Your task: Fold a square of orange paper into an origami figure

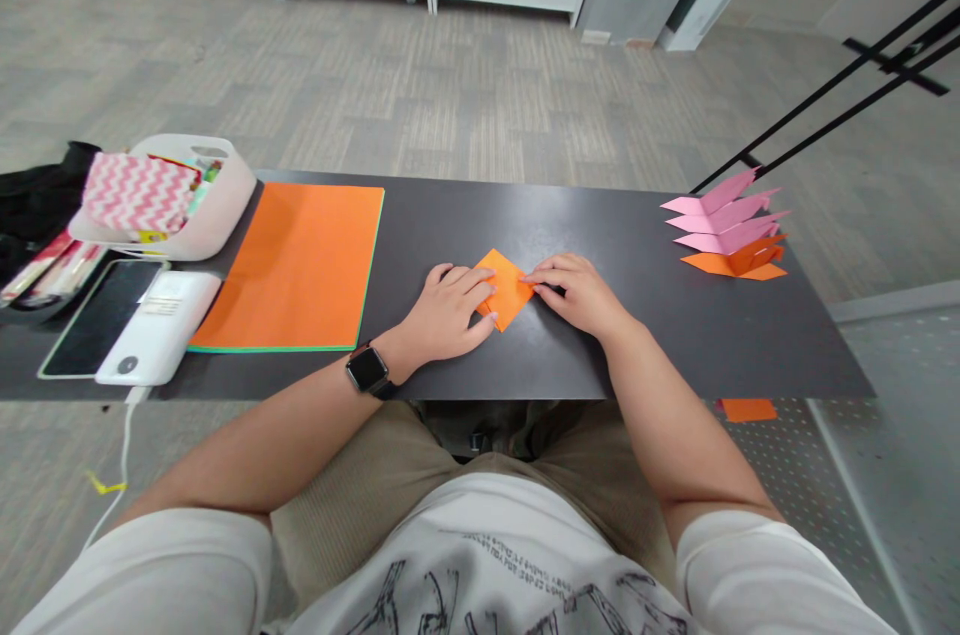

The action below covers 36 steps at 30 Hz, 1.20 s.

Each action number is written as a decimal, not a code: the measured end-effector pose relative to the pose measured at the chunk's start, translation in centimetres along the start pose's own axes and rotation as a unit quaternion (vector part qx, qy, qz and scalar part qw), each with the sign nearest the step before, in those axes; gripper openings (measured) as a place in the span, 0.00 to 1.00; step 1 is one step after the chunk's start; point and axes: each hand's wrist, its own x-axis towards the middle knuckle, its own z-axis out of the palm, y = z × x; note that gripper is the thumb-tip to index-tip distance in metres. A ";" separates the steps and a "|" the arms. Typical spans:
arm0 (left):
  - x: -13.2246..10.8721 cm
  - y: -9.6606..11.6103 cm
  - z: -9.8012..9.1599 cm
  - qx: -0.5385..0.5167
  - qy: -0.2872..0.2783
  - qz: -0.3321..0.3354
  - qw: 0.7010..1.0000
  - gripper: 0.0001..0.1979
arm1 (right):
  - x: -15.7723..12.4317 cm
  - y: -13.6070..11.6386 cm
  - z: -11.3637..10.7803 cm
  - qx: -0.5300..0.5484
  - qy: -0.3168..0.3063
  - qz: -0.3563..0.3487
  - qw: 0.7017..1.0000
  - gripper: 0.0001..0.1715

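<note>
A small folded orange origami paper lies on the dark tabletop in front of me, turned like a diamond. My left hand, with a black watch at the wrist, rests on the paper's left side. Its fingers are apart and their tips lie flat on the paper, the thumb near the lower corner. At the right corner, my right hand pinches the edge between thumb and forefinger. Fingers cover part of both side corners, so the folds there are hidden.
A stack of large orange sheets lies left, green at its edge. Beyond it are a white power bank with a cable, a phone and a white basket. Pink folded birds and an orange folded bird stand right.
</note>
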 end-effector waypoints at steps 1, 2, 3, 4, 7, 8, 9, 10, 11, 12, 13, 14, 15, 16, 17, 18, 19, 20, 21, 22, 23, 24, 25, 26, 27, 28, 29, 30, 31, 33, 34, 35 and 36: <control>0.0 0.0 0.0 0.000 0.000 -0.001 1.000 0.18 | 0.1 0.0 0.0 0.004 -0.001 0.001 1.000 0.16; 0.0 -0.1 0.0 0.001 -0.001 -0.001 1.000 0.17 | 0.1 0.0 0.0 0.010 -0.003 0.002 1.000 0.15; 0.0 -0.1 0.0 0.002 -0.003 -0.001 1.000 0.17 | 0.1 0.1 0.0 0.017 -0.005 0.003 1.000 0.15; 0.0 -0.1 0.0 0.004 -0.005 0.000 1.000 0.17 | 0.1 0.1 0.0 0.023 -0.005 0.004 1.000 0.16; 0.0 -0.2 0.1 0.006 -0.009 0.003 1.000 0.18 | 0.0 0.2 0.1 0.030 0.000 0.004 1.000 0.22; 0.0 -0.3 0.1 0.005 -0.010 0.005 1.000 0.19 | 0.0 0.2 0.1 0.026 0.001 0.002 1.000 0.23; 0.0 -0.3 0.2 0.005 -0.011 0.007 1.000 0.19 | -0.1 0.2 0.2 0.017 0.001 0.000 1.000 0.24; 0.0 -0.3 0.2 0.005 -0.010 0.008 1.000 0.20 | -0.2 0.1 0.2 0.006 -0.001 -0.002 1.000 0.25; 0.0 -0.3 0.3 0.005 -0.009 0.009 1.000 0.20 | -0.2 0.1 0.2 -0.006 -0.003 -0.003 1.000 0.25; 0.0 -0.3 0.3 0.005 -0.008 0.009 1.000 0.20 | -0.2 0.0 0.3 -0.017 -0.005 -0.003 1.000 0.25; 0.0 -0.3 0.3 0.006 -0.006 0.010 1.000 0.20 | -0.3 0.0 0.3 -0.026 -0.006 -0.003 1.000 0.24; -0.1 -0.3 0.3 0.007 -0.005 0.011 1.000 0.21 | -0.3 0.0 0.4 -0.032 -0.006 -0.003 0.999 0.24; -0.1 -0.3 0.3 0.010 -0.004 0.012 1.000 0.21 | -0.3 0.0 0.4 -0.034 -0.006 -0.003 0.999 0.24; -0.1 -0.2 0.3 0.015 -0.003 0.012 1.000 0.21 | -0.3 0.0 0.4 -0.035 -0.005 -0.003 0.999 0.23; -0.1 -0.2 0.2 0.021 -0.002 0.012 1.000 0.21 | -0.2 0.0 0.4 -0.034 -0.005 -0.003 0.999 0.23; -0.2 -0.1 0.2 0.029 0.000 0.011 1.000 0.21 | -0.2 0.0 0.4 -0.034 -0.005 -0.002 0.999 0.23; -0.2 0.0 0.2 0.036 0.001 0.010 0.999 0.21 | -0.2 0.0 0.4 -0.034 -0.006 0.000 0.999 0.23; -0.2 0.1 0.1 0.042 0.001 0.010 0.999 0.21 | -0.2 0.0 0.3 -0.034 -0.008 0.002 0.999 0.23; -0.2 0.1 0.1 0.047 0.000 0.010 0.999 0.20 | -0.2 0.0 0.3 -0.034 -0.010 0.003 0.999 0.24; -0.2 0.2 0.0 0.050 -0.001 0.010 0.999 0.20 | -0.2 0.0 0.3 -0.035 -0.012 0.003 0.999 0.23; -0.2 0.3 0.0 0.052 -0.002 0.010 0.999 0.20 | -0.2 -0.1 0.2 -0.036 -0.013 0.003 0.999 0.23; -0.2 0.3 -0.1 0.053 -0.003 0.008 0.999 0.20 | -0.2 -0.1 0.2 -0.036 -0.014 0.001 0.999 0.23; -0.2 0.4 -0.1 0.053 -0.003 0.007 0.999 0.20 | -0.2 -0.1 0.2 -0.037 -0.014 -0.001 0.999 0.23; -0.2 0.4 -0.1 0.053 -0.003 0.006 0.999 0.20 | -0.2 -0.1 0.2 -0.038 -0.013 -0.002 0.999 0.23; -0.2 0.3 -0.1 0.052 -0.004 0.006 0.999 0.20 | -0.2 -0.1 0.1 -0.038 -0.013 -0.002 0.999 0.23; -0.2 0.3 -0.1 0.051 -0.005 0.007 0.999 0.20 | -0.2 -0.1 0.2 -0.037 -0.013 -0.001 0.999 0.23; -0.2 0.3 -0.1 0.049 -0.006 0.009 0.999 0.20 | -0.2 -0.1 0.2 -0.036 -0.014 0.001 0.999 0.23; -0.2 0.2 -0.1 0.048 -0.008 0.011 0.999 0.20 | -0.2 -0.1 0.2 -0.034 -0.015 0.002 0.999 0.23; -0.2 0.2 -0.1 0.048 -0.009 0.012 0.999 0.20 | -0.2 -0.1 0.2 -0.033 -0.015 0.004 0.999 0.22; -0.2 0.2 -0.1 0.048 -0.010 0.013 0.999 0.20 | -0.2 -0.1 0.2 -0.032 -0.015 0.004 0.999 0.21; -0.2 0.3 -0.1 0.047 -0.012 0.013 0.999 0.20 | -0.2 -0.1 0.2 -0.032 -0.014 0.004 0.999 0.21; -0.2 0.3 -0.2 0.046 -0.013 0.012 0.999 0.20 | -0.2 -0.1 0.2 -0.033 -0.013 0.002 0.999 0.21; -0.2 0.3 -0.2 0.045 -0.015 0.011 0.999 0.21 | -0.2 -0.1 0.2 -0.033 -0.012 0.001 0.999 0.20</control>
